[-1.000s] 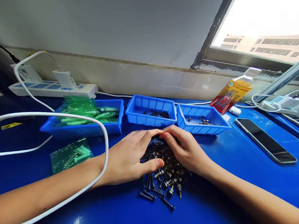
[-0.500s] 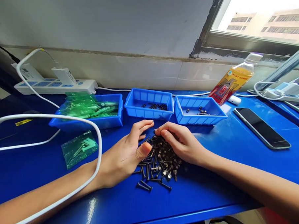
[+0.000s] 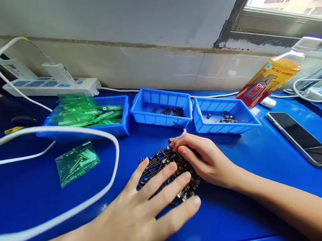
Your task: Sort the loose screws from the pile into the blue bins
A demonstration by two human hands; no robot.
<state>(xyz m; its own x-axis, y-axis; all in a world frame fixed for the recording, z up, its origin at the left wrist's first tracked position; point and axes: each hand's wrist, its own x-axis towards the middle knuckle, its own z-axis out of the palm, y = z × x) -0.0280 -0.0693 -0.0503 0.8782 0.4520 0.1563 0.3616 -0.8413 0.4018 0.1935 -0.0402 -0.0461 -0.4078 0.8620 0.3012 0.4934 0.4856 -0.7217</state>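
Note:
A pile of dark screws and bolts (image 3: pixel 155 167) lies on the blue table. My left hand (image 3: pixel 149 208) is spread palm down over the near side of the pile, its fingers apart and holding nothing. At the pile's right edge my right hand (image 3: pixel 204 156) curls inward, thumb and fingertips together; whatever they may pinch is too small to make out. Behind the pile, the middle blue bin (image 3: pixel 161 119) contains dark screws. In the right blue bin (image 3: pixel 226 128) are a few small bolts.
A left blue bin (image 3: pixel 125 120) holds green packets; a green packet (image 3: pixel 77 163) lies before it. A white cable (image 3: pixel 115 168) loops at left. Behind are a power strip (image 3: pixel 82 87) and a bottle (image 3: pixel 269 77); a phone (image 3: pixel 301 137) lies right.
My left hand has come nearer, turned palm down and spread its fingers over the screws. My right hand stays curled at the pile. The camera view has shifted slightly.

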